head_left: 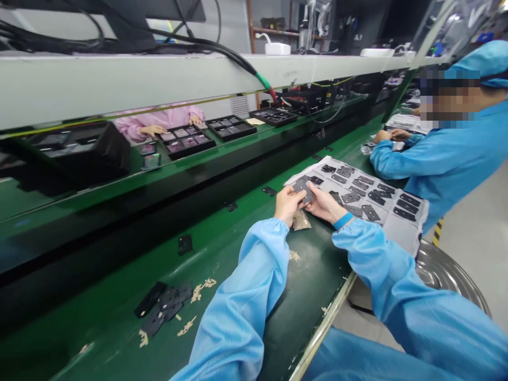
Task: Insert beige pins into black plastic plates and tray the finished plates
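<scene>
A thin dark grey plate with small holes (303, 187) is gripped by its edges between both of my hands. My left hand (287, 205) pinches its left side; my right hand (324, 203), with a blue band at the wrist, has closed on its right side. Just under the hands lies a small clear bag of tan bits (301, 220). To the right, a white sheet (391, 233) carries rows of similar dark plates (351, 198). A loose pile of dark plates (166, 307) rests on the green bench at lower left.
Tan scraps (196, 292) are scattered on the green bench (222, 248). Single dark plates (184, 244) lie along it. A raised shelf holds black trays (186, 142), with a pink-sleeved person (159, 123) behind. A blue-clad co-worker (456, 148) sits at right, near a round metal stool (448, 270).
</scene>
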Available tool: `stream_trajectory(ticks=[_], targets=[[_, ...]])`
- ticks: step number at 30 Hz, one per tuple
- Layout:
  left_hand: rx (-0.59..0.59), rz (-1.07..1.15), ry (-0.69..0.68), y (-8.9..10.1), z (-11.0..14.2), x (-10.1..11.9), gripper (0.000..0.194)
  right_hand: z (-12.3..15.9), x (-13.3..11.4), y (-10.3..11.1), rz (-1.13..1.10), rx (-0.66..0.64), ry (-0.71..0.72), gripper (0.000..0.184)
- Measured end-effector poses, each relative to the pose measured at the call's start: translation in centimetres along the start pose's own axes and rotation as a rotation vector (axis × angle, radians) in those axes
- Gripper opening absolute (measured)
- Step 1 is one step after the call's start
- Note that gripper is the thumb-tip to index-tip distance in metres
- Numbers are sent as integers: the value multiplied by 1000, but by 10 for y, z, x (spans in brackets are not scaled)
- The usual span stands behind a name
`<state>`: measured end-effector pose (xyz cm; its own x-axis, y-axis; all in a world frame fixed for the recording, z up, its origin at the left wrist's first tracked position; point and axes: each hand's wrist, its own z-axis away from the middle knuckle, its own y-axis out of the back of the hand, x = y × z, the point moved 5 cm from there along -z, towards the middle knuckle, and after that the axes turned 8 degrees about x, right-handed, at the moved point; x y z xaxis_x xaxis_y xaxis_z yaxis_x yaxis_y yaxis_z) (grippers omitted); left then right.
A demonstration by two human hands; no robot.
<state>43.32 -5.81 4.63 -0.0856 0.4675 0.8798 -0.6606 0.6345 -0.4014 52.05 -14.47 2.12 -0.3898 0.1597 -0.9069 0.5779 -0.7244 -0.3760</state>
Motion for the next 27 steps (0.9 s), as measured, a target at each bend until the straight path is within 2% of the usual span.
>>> stream_trajectory(ticks=[4,8,10,11,13,14,17,21,24,27], targets=[[125,-65,61,58,10,-18,22,19,49,-23,160,-94,-63,46],[224,-70,110,121,41,-26,19,34,85,-56,324,-238,-138,42],[264,-61,124,150,64,-24,13,25,92,-74,389,-284,-171,40],[292,-56,120,164,76,-22,17,15,92,-82,411,-286,-171,40],[316,-80,89,189,101,-18,27,-11,90,-93,433,-240,-129,39],[285,-121,81,199,112,-19,30,-25,89,-95,439,-197,-91,38],[239,-223,60,227,138,-28,35,-55,93,-91,513,-79,-10,35],[392,-266,-81,258,151,-40,35,-59,105,-75,671,-36,54,29],[401,-252,-126,262,150,-45,32,-61,102,-70,807,-36,90,24],[339,-255,-112,258,147,-48,30,-81,78,-67,975,43,169,18]])
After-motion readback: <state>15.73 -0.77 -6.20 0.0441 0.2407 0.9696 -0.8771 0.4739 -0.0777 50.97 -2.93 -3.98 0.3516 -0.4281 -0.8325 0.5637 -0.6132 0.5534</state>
